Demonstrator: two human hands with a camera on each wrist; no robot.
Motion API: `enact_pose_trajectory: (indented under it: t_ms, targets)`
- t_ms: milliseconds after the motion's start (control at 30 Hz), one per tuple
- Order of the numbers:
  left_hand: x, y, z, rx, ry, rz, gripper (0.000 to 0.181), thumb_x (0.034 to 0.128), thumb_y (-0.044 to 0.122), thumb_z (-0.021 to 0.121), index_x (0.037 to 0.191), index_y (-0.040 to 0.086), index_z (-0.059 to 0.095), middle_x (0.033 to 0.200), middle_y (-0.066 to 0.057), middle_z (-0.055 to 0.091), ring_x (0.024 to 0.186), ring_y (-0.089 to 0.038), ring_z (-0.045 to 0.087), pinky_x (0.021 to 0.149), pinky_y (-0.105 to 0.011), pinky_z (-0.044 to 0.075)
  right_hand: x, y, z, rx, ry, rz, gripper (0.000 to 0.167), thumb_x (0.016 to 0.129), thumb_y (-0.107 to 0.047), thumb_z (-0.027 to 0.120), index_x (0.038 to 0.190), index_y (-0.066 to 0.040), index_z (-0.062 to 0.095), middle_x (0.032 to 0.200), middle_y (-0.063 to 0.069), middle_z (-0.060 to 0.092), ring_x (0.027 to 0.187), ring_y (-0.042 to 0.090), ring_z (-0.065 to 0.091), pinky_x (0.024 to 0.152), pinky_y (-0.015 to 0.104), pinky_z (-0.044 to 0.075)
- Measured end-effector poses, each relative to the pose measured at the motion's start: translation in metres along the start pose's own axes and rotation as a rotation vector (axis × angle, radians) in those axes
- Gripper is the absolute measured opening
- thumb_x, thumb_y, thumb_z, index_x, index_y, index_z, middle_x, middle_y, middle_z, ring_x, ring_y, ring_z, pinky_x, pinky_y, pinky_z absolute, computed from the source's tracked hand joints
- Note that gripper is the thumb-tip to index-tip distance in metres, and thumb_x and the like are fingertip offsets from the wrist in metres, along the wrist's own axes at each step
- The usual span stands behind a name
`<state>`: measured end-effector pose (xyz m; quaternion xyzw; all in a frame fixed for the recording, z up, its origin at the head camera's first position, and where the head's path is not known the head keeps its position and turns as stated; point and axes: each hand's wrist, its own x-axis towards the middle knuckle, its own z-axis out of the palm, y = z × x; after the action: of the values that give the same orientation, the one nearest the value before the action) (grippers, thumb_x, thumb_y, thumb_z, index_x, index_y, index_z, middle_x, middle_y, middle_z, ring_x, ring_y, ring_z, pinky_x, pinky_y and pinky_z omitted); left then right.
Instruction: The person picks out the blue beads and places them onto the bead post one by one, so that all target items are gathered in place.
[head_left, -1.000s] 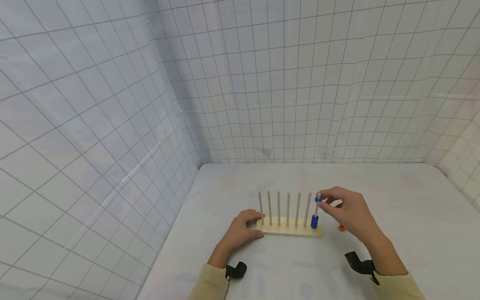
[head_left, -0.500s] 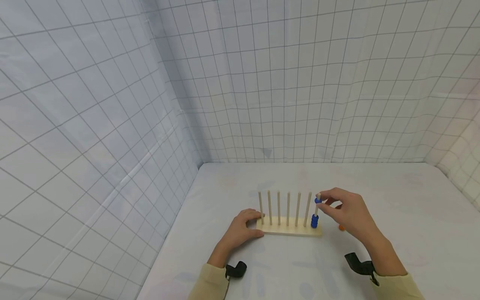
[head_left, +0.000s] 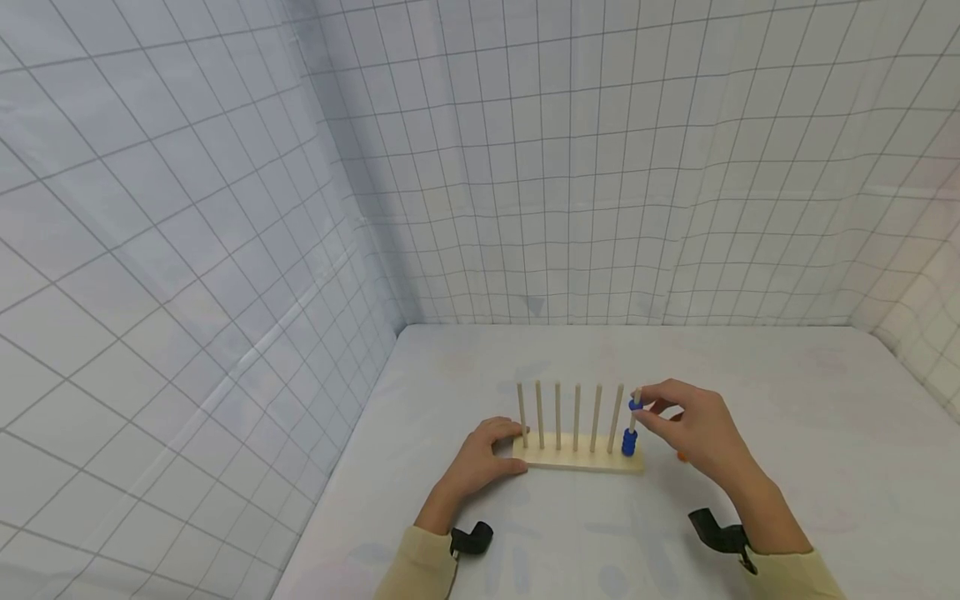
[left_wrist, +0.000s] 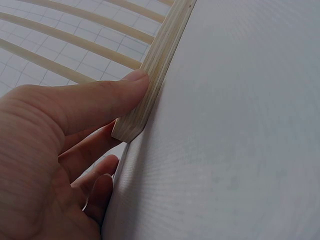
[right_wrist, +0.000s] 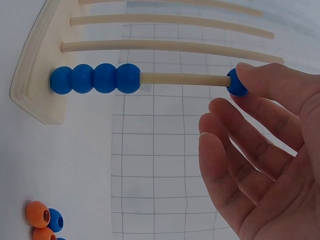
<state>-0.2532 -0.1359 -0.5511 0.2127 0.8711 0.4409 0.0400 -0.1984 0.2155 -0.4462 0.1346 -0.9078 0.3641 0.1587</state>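
Note:
A pale wooden bead rack (head_left: pixel 577 461) with several upright pegs stands on the table. My left hand (head_left: pixel 480 458) grips its left end; in the left wrist view the thumb (left_wrist: pixel 120 95) presses the edge of the base. At the rack's right end, my right hand (head_left: pixel 693 425) pinches a blue bead (right_wrist: pixel 236 84) between thumb and finger near the top of the last peg (right_wrist: pixel 182 79). The peg passes into this bead. Several blue beads (right_wrist: pixel 105 78) are stacked at the foot of the same peg, apart from the pinched one. The other pegs carry no beads.
Loose orange beads (right_wrist: pixel 37 214) and blue beads (right_wrist: pixel 55 220) lie on the table by the rack's right end, partly cut off in the right wrist view. White grid-lined cloth (head_left: pixel 570 208) walls the table at the back and sides.
My right hand has moved slightly down with the blue bead, which sits a little lower on the last peg. My left hand and the rack have stayed put.

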Motion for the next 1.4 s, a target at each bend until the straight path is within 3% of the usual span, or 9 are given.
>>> enact_pose_trajectory:
  t_ms: [200, 567, 1400]
  targets:
    - [0.001, 0.0, 0.0, 0.0, -0.003, -0.005, 0.058, 0.0778, 0.032, 0.088, 0.13, 0.017, 0.069, 0.144, -0.007, 0.053, 0.136, -0.026, 0.045, 0.112, -0.05, 0.035, -0.003, 0.0, 0.001, 0.053, -0.028, 0.052, 0.027, 0.09, -0.022, 0.079, 0.115, -0.018, 0.073, 0.101, 0.0, 0.07, 0.08, 0.019, 0.067, 0.046, 0.029, 0.053]
    - [0.001, 0.0, 0.0, -0.004, -0.001, -0.002, 0.058, 0.0776, 0.031, 0.088, 0.13, 0.018, 0.069, 0.144, -0.007, 0.053, 0.136, -0.027, 0.044, 0.112, -0.051, 0.035, -0.002, 0.004, 0.006, -0.016, -0.001, 0.003, 0.025, 0.087, -0.019, 0.081, 0.111, -0.017, 0.075, 0.103, -0.006, 0.072, 0.086, 0.012, 0.065, 0.07, 0.031, 0.058]
    - [0.0, 0.0, -0.001, 0.0, 0.0, 0.013, 0.058, 0.0764, 0.032, 0.089, 0.129, 0.019, 0.069, 0.14, -0.002, 0.055, 0.134, -0.023, 0.046, 0.111, -0.048, 0.036, -0.005, 0.011, 0.015, -0.028, -0.017, 0.009, 0.019, 0.086, -0.019, 0.082, 0.105, -0.019, 0.075, 0.101, -0.007, 0.071, 0.085, 0.011, 0.064, 0.07, 0.032, 0.057]
